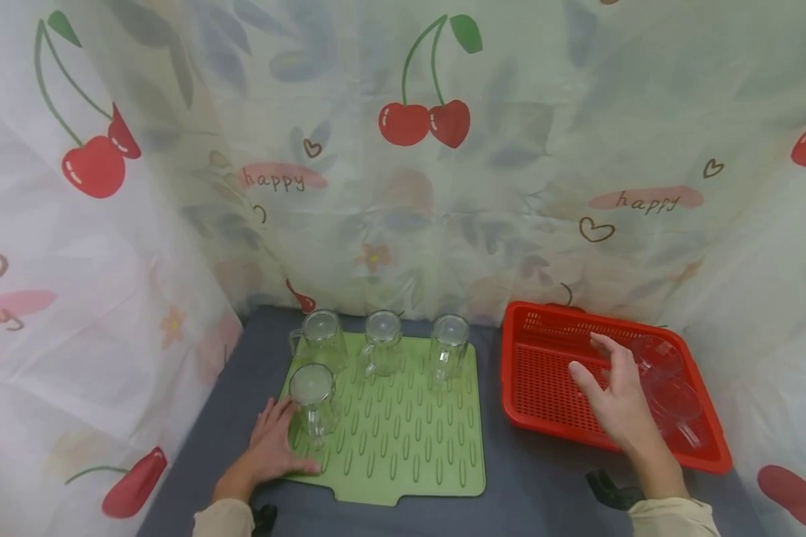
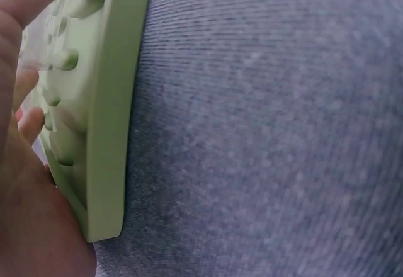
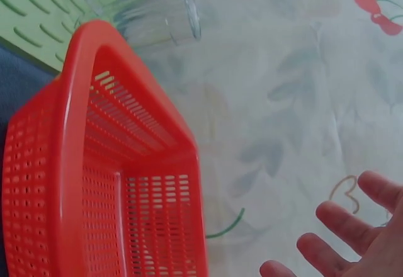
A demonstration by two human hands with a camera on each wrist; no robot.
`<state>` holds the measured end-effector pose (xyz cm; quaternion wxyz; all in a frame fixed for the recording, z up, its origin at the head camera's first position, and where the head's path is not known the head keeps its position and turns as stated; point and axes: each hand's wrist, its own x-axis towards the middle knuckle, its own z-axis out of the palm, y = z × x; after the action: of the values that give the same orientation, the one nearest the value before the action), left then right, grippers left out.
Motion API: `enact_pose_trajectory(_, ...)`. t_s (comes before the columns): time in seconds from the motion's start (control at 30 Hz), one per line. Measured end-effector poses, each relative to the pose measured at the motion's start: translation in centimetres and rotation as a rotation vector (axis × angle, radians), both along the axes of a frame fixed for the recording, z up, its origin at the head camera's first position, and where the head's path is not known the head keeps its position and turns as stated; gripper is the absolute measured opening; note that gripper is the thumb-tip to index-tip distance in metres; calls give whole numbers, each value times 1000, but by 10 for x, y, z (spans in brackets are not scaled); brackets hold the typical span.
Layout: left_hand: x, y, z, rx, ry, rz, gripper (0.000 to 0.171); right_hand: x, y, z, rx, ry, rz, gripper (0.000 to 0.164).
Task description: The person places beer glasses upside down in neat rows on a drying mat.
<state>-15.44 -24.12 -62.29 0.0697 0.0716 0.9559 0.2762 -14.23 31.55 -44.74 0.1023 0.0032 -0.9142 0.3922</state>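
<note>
My left hand (image 1: 272, 444) rests on the left edge of a green draining mat (image 1: 403, 455), its fingers spread. Right by its fingertips a clear glass mug (image 1: 312, 388) stands upside down on the mat. Along the mat's far side are three more upturned glass mugs: one at left (image 1: 322, 335), one in the middle (image 1: 384, 339) and one at right (image 1: 450, 339). Over a red plastic basket (image 1: 557, 435) my right hand (image 1: 621, 403) hovers with fingers apart, holding nothing. Two clear glass mugs, a near one (image 1: 675, 399) and a far one (image 1: 654, 354), lie in the basket's right side, partly behind that hand.
A grey cloth (image 1: 497, 492) covers the table beneath mat and basket. Cherry-printed curtains (image 1: 430, 224) close in the back and both sides, right behind the far mugs and the basket's back rim.
</note>
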Motion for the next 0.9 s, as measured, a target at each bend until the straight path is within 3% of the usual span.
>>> enact_pose_trajectory(0.1,-1,1,-3,-1,18,-8,132,-1,6,1,38,12,-21,77)
enact_pose_trajectory(0.33,-5,2,-1,-37,-40,-27,132,0,22,1,97,15,-77,83)
enact_pose_trajectory(0.7,-4,0,-2,-61,-33,-27,131,-11,48,-3,233,50,-85,89)
enact_pose_trajectory(0.9,-2,-1,-1,-43,-50,-26,131,-17,67,-10,295,-40,-137,95)
